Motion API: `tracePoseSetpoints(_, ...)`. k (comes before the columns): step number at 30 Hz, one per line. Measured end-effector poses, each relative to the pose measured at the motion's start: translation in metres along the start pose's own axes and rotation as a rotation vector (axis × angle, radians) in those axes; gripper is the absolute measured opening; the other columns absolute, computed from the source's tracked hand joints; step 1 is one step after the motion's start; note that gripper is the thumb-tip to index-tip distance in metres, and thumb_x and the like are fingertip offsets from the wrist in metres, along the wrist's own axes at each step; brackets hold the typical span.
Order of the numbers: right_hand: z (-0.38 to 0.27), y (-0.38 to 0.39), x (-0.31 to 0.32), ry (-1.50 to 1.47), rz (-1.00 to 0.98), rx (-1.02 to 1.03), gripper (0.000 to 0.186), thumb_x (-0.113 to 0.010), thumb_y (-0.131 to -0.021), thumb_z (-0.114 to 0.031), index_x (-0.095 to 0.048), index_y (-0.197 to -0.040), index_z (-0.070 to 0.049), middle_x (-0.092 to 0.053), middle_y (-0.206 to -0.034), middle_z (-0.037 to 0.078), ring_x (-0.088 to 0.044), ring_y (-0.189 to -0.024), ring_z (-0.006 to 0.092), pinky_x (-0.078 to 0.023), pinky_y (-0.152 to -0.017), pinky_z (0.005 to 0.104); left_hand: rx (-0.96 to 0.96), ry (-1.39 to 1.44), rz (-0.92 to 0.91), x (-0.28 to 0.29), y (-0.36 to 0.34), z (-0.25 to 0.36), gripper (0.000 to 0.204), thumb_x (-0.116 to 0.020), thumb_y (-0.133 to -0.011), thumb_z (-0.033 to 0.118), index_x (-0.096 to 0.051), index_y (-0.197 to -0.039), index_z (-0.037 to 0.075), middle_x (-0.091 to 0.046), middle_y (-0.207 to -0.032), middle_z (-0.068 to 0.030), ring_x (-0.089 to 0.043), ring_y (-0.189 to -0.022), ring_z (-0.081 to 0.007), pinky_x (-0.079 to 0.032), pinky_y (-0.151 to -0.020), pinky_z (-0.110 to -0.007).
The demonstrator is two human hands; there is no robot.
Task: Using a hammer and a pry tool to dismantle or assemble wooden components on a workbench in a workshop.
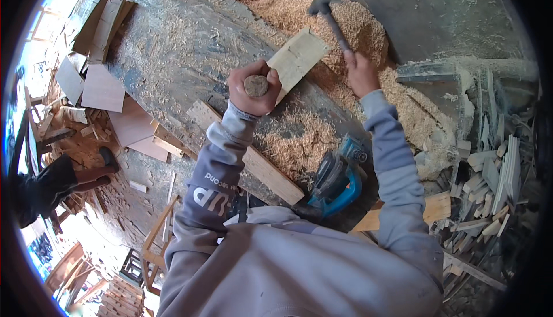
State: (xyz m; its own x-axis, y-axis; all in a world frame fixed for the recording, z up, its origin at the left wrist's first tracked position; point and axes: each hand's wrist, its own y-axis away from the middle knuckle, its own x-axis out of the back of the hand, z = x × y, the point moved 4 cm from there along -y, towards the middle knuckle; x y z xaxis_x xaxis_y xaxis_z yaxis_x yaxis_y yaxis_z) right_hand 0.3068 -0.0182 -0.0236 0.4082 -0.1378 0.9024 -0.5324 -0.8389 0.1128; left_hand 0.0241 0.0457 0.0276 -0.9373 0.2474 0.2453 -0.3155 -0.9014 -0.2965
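Note:
My left hand [251, 89] is closed in a fist around a tool with a round wooden handle [256, 86]. The handle's butt end faces up, and whatever lies below it is hidden by the fist. Just beyond that hand, a pale wooden board [298, 57] extends to the upper right; whether the tool touches it I cannot tell. My right hand [362, 74] grips the lower shaft of a claw hammer [335, 27], whose dark head points away from me, over the wood shavings.
A blue power planer [341, 181] rests near my body, beside a long plank [271, 176]. Shavings [363, 23] are heaped along the far side of the dusty workbench [173, 40]. Offcuts [489, 184] pile up at right. At left, another person's legs [86, 181] show near plywood pieces [103, 88].

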Motion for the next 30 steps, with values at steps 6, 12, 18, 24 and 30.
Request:
tracePoseSetpoints(6, -0.007, -0.013, 0.020, -0.147, 0.260, 0.198, 0.053, -0.041, -0.099, -0.047, -0.063, -0.081, -0.002, -0.062, -0.068, 0.022, -0.060, -0.063, 0.0431, -0.046, -0.057, 0.0498, 0.046, 0.015, 0.004, -0.005, -0.001, -0.004, 0.026, -0.061, -0.079, 0.012, -0.047, -0.060, 0.003, -0.038, -0.048, -0.0068, -0.037, -0.042, -0.0159, -0.035, -0.044, -0.031)
tracePoseSetpoints(12, 0.000, -0.031, 0.012, -0.157, -0.014, 0.006, 0.054, -0.041, -0.100, -0.049, -0.058, -0.076, -0.004, -0.054, -0.056, 0.004, -0.052, -0.046, 0.0172, -0.043, -0.047, 0.0363, -0.024, 0.017, 0.055, 0.010, -0.010, -0.007, 0.025, -0.061, -0.081, 0.012, -0.049, -0.061, 0.003, -0.042, -0.049, -0.0055, -0.039, -0.044, -0.0135, -0.035, -0.044, -0.030)
tracePoseSetpoints(18, -0.003, -0.019, 0.020, -0.200, 0.405, 0.285, 0.056, -0.038, -0.101, -0.048, -0.060, -0.076, -0.004, -0.059, -0.058, 0.011, -0.060, -0.053, 0.0256, -0.048, -0.051, 0.0412, -0.034, -0.002, -0.044, -0.002, -0.011, -0.008, 0.023, -0.059, -0.084, 0.012, -0.053, -0.064, 0.002, -0.049, -0.049, -0.0026, -0.050, -0.047, -0.0088, -0.038, -0.047, -0.027)
tracePoseSetpoints(24, 0.014, 0.006, -0.020, -0.039, 0.081, 0.088, 0.052, -0.044, -0.098, -0.045, -0.062, -0.082, 0.002, -0.064, -0.075, 0.026, -0.062, -0.073, 0.0483, -0.043, -0.064, 0.0586, -0.075, -0.088, 0.021, 0.006, -0.025, -0.014, 0.024, -0.057, -0.084, 0.011, -0.054, -0.062, 0.002, -0.051, -0.049, -0.0034, -0.050, -0.047, -0.0092, -0.038, -0.045, -0.027)
tracePoseSetpoints(30, 0.015, 0.000, -0.001, -0.174, 0.264, 0.111, 0.055, -0.042, -0.099, -0.048, -0.060, -0.083, 0.001, -0.063, -0.072, 0.025, -0.062, -0.071, 0.0449, -0.048, -0.064, 0.0510, 0.059, 0.005, 0.000, 0.001, -0.027, -0.026, 0.025, -0.055, -0.085, 0.006, -0.053, -0.060, 0.002, -0.051, -0.051, -0.0013, -0.047, -0.047, -0.0076, -0.037, -0.045, -0.026)
